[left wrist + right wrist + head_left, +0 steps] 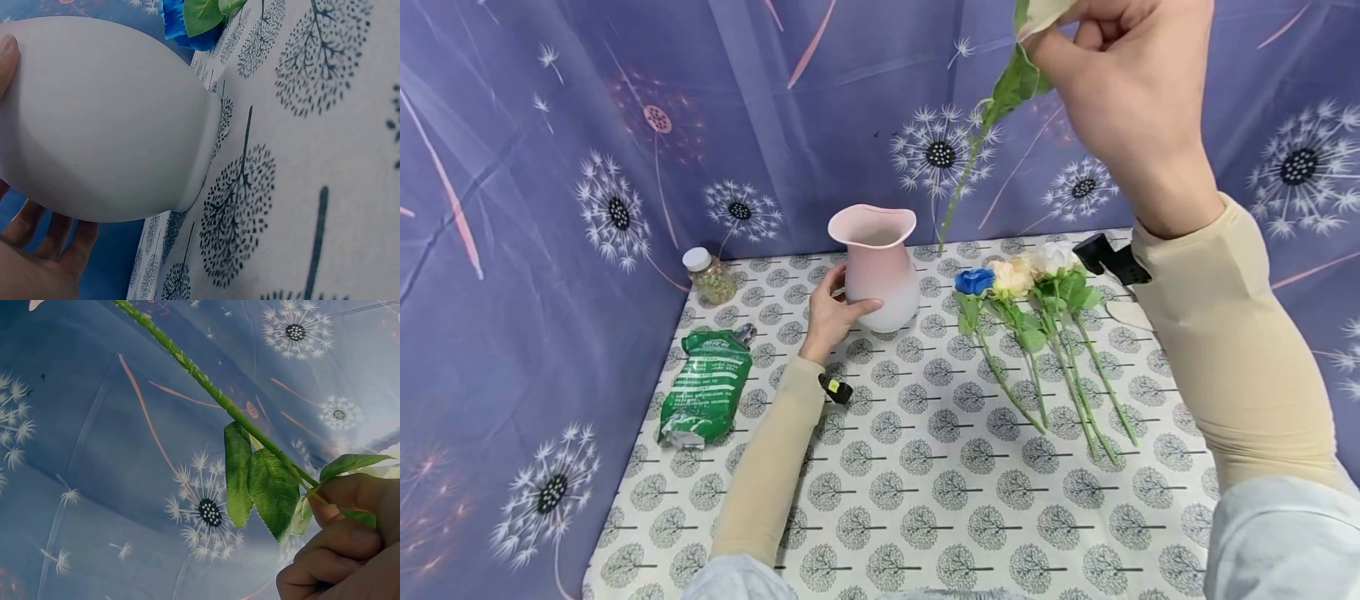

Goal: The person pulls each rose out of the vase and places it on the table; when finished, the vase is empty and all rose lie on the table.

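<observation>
A pink-to-white vase with a wavy rim stands upright on the patterned cloth. My left hand grips its left side, thumb across the front and fingers behind. The left wrist view shows the vase's pale round belly and its foot at the cloth. High on the right, my right hand pinches an artificial flower near its top, stem slanting down to the left. In the right wrist view, thumb and fingertips hold the green stem beside its leaves. The bloom is mostly out of view.
Right of the vase lie several artificial flowers, among them a blue rose, a cream rose and a white bloom. At left are a white-lidded jar and a green bag with a clip. A purple dandelion curtain hangs behind.
</observation>
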`<state>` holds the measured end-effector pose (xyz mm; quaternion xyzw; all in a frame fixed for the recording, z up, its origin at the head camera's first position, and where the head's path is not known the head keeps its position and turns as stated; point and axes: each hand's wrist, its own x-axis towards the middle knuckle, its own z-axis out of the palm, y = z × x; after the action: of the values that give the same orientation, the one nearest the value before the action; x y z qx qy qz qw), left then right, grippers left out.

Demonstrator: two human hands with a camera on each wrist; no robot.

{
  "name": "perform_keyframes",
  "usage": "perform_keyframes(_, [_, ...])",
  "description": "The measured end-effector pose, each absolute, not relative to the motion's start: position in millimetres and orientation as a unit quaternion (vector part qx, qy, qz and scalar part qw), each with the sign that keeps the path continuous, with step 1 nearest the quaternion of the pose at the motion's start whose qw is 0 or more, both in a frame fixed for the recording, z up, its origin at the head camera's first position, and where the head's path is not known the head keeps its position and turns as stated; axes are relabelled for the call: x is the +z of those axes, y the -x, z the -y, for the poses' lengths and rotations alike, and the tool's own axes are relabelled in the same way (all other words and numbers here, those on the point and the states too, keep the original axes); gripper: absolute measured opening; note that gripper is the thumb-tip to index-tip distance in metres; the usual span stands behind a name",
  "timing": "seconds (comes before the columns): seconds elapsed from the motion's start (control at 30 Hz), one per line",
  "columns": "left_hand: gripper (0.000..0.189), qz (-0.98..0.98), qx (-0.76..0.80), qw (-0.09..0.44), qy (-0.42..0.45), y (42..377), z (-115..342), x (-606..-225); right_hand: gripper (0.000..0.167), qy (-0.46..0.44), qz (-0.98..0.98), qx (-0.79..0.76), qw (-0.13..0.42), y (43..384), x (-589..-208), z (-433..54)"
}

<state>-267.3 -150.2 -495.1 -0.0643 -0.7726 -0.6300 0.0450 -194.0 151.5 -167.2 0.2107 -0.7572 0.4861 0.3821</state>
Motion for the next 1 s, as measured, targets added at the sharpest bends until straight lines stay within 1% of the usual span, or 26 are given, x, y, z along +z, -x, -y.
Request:
perform_keyframes(0.07, [0.096,0.772,-0.631,0.044,0.063,268,151,-495,0.021,-0.185,0.774,0.479,0.371,192,-168,-154])
perform_keyframes(0.2, [0.096,0.772,-0.631,0.044,0.064,269,152,-495,0.037,-0.145,0.809,0.454,0.346,190,-169,-157])
perform_keyframes(0.27, [0.097,0.772,-0.631,0.045,0.065,269,152,-495,0.038,-0.140,0.828,0.431,0.331,191,-172,-161])
perform_keyframes(0.3, [0.097,0.772,-0.630,0.045,0.066,269,153,-496,0.038,-0.137,0.837,0.420,0.321,191,-174,-163])
perform_keyframes(0.47, [0.097,0.770,-0.633,0.047,0.069,269,154,-496,0.022,-0.121,0.873,0.390,0.266,194,-185,-173])
perform_keyframes(0.53, [0.096,0.770,-0.633,0.047,0.071,269,154,-496,0.019,-0.114,0.881,0.389,0.245,196,-190,-176])
perform_keyframes(0.7, [0.098,0.773,-0.630,0.042,0.066,269,155,-495,0.020,-0.090,0.894,0.399,0.183,200,-204,-184])
perform_keyframes(0.83, [0.098,0.772,-0.632,0.038,0.062,267,155,-495,0.017,-0.066,0.910,0.389,0.128,205,-219,-189])
perform_keyframes(1.0, [0.097,0.769,-0.635,0.043,0.066,266,155,-494,0.023,-0.050,0.921,0.377,0.081,214,-243,-196])
